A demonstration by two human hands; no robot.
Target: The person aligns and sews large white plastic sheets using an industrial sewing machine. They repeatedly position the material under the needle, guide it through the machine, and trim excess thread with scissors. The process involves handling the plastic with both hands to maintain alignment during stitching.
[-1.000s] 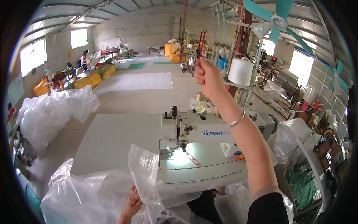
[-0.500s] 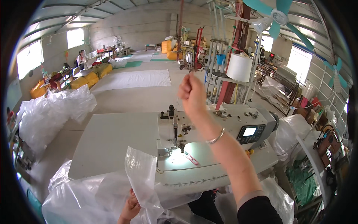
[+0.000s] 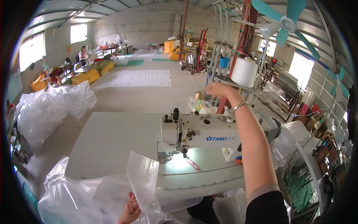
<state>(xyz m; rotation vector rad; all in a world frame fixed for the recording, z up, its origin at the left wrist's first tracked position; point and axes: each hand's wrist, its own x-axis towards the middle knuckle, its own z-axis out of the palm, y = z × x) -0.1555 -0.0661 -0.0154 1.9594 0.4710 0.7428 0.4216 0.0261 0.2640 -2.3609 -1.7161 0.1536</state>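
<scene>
My left hand [image 3: 130, 209] is closed on the edge of a clear plastic sheet [image 3: 143, 175], which stands up past the fingers and spreads over the table's near side. My right hand [image 3: 223, 90] is raised above a white sewing machine [image 3: 201, 128], close to the thread stand. Motion blurs its fingers, so their grip and anything thin between them cannot be made out. Under the lit needle area, pink-handled thread snips [image 3: 192, 163] lie on the machine bed. The large white thread cone [image 3: 244, 72] sits on the stand behind my right hand.
The pale sewing table [image 3: 115, 142] extends left of the machine. Crumpled plastic [image 3: 56, 112] is heaped at the left. A red post [image 3: 242, 41] and a teal fan [image 3: 288, 24] are at the right. Farther back, a person [image 3: 82, 55] sits by workbenches, and a white sheet [image 3: 136, 78] covers part of the floor.
My right hand has moved right and slightly down, from above the needle end toward the thread stand. My left hand keeps hold of the plastic sheet. The view has shifted slightly.
</scene>
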